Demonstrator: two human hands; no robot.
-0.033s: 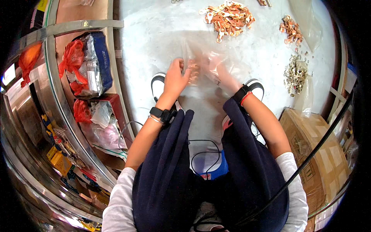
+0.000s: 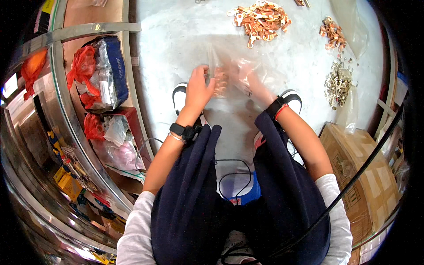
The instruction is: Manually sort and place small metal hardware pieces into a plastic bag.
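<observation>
A clear plastic bag (image 2: pixel 270 76) spreads between my hands over the pale floor, with several copper cable lugs (image 2: pixel 220 82) in its left end. My right hand (image 2: pixel 251 77) grips the bag, with film over it and its fingers smeared. Close by the lugs, my left hand (image 2: pixel 199 88) is open, its fingers curved and its thumb apart from them; I see nothing in it. Beyond the bag lies a big heap of copper cable lugs (image 2: pixel 263 22). To the right are a smaller copper lug heap (image 2: pixel 333 33) and a pile of small silvery metal parts (image 2: pixel 338 85).
Shelving on the left holds a blue box (image 2: pixel 117 73) and a dark red box (image 2: pixel 131 121), with red and clear bags in them. A taped cardboard carton (image 2: pixel 360 172) stands at the right. A black cable (image 2: pixel 353 183) crosses there. My shoes (image 2: pixel 179 95) flank the work area.
My left fingers have drawn slightly left, away from the bag and the lugs in it. My right hand and the heaps look the same.
</observation>
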